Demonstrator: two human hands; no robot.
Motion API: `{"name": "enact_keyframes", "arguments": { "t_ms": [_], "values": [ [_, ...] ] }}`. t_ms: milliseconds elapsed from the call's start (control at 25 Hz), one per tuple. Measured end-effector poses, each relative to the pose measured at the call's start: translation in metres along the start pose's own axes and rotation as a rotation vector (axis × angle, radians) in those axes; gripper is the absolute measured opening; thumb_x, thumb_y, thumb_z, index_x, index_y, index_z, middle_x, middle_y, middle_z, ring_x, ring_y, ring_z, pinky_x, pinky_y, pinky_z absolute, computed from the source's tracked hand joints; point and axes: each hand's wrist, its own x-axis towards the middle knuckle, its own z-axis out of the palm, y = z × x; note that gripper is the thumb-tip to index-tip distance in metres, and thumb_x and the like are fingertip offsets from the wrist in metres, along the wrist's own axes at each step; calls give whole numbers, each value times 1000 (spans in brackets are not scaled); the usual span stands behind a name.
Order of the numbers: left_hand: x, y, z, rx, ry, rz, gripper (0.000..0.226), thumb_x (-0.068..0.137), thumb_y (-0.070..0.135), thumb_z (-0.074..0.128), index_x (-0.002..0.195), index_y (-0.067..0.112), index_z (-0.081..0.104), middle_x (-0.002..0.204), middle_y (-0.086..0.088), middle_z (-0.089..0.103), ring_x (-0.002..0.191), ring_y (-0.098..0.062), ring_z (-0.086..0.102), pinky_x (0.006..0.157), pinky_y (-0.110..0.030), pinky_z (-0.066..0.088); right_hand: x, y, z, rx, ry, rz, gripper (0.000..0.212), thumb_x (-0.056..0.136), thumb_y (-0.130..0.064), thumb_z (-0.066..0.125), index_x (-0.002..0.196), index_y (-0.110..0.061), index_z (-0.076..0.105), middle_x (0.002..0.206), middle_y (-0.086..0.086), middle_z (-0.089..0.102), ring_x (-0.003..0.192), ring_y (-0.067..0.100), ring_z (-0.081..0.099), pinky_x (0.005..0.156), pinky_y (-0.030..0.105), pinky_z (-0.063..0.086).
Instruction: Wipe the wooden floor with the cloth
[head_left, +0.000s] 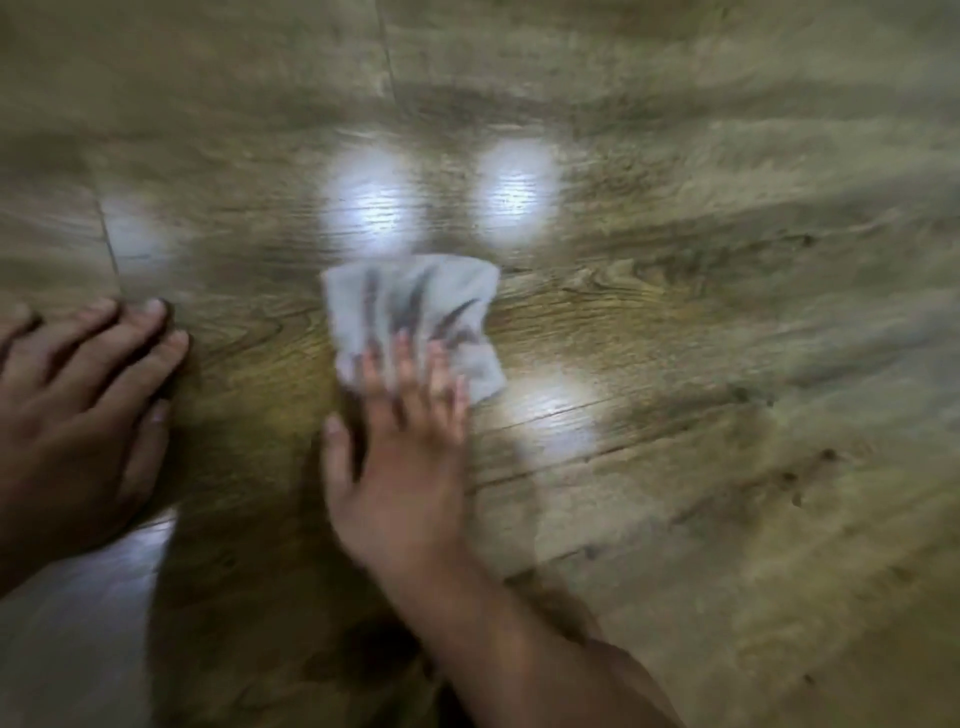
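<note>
A crumpled pale grey cloth (415, 306) with dark streaks lies on the wooden floor (675, 364) near the middle of the view. My right hand (405, 457) presses flat on the cloth's near edge with straight, spread fingers; the thumb rests on bare floor to the left. My left hand (78, 415) lies flat on the floor at the left edge, fingers spread, holding nothing. The whole frame is motion-blurred.
Brown wood-grain planks fill the view, with seams running across. Bright lamp reflections (369, 197) shine on the floor just beyond the cloth and to its right. A paler glossy patch (67, 623) shows at the bottom left.
</note>
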Motion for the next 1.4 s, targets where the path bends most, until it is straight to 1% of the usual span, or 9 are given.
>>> {"name": "enact_keyframes", "arguments": {
  "t_ms": [160, 320, 440, 760, 840, 960, 1120, 1280, 1400],
  "values": [
    [8, 1, -20, -18, 46, 46, 57, 99, 34, 31, 149, 12, 45, 162, -10, 29, 146, -39, 32, 112, -68, 26, 10, 72, -27, -120, -61, -305, 54, 95, -40, 46, 146, -22, 46, 159, 4, 33, 149, 25, 25, 119, 49, 26],
    [10, 29, -46, 84, 155, 83, 47, 93, 27, 46, 134, 9, 63, 150, -8, 49, 133, -38, 49, 111, -64, 28, 67, 228, -93, -118, 126, 481, 64, 94, -49, 30, 142, -12, 50, 158, 15, 31, 146, 30, 29, 117, 46, 29],
    [16, 30, -54, 90, 153, 74, 46, 91, 23, 52, 134, 11, 64, 149, -9, 51, 134, -36, 50, 112, -62, 28, 91, 192, -86, -27, 215, 679, 80, 88, -57, 20, 139, -5, 51, 150, 21, 44, 144, 35, 32, 120, 48, 21],
    [8, 19, -47, 74, 219, 56, 42, 82, 29, 55, 118, 11, 66, 124, -16, 57, 116, -35, 57, 115, -56, 31, 79, -84, 15, -25, -65, -366, 54, 98, -50, 30, 140, -24, 54, 156, -5, 38, 147, 22, 29, 119, 44, 24],
    [14, 29, -39, 45, 251, 75, 39, 85, 28, 59, 118, 10, 69, 114, -13, 55, 108, -30, 56, 112, -57, 36, 106, -36, -4, -156, -52, -356, 52, 100, -47, 33, 146, -27, 45, 161, -3, 28, 147, 21, 27, 121, 39, 22],
    [9, 27, -39, 20, 351, 46, 31, 90, 28, 59, 113, 9, 69, 114, -8, 51, 106, -27, 58, 111, -54, 39, 142, 53, -44, -167, -69, 35, 56, 102, -46, 33, 154, -25, 31, 165, 3, 10, 151, 26, 15, 121, 42, 16],
    [9, 19, -40, -66, 435, -9, 11, 95, 24, 56, 99, 13, 56, 105, -9, 61, 105, -26, 56, 111, -49, 41, 156, 52, -52, -43, -21, 374, 81, 86, -64, 17, 153, -20, 32, 162, 14, 25, 152, 29, 13, 122, 45, 9],
    [11, 16, -62, -353, 572, -201, 32, 102, 26, 46, 81, 7, 61, 95, -12, 60, 95, -28, 52, 95, -45, 47, 110, -69, 5, -57, 42, 172, 76, 87, -64, 16, 152, -28, 35, 163, 1, 20, 152, 31, 9, 121, 45, 9],
    [-11, -23, -83, -204, 677, -391, 33, 100, 28, 46, 86, 5, 66, 101, -16, 63, 97, -35, 57, 96, -53, 46, 76, -161, 48, -105, -20, -204, 68, 92, -56, 19, 148, -26, 44, 160, -1, 28, 151, 29, 13, 121, 44, 13]
  ]
}}
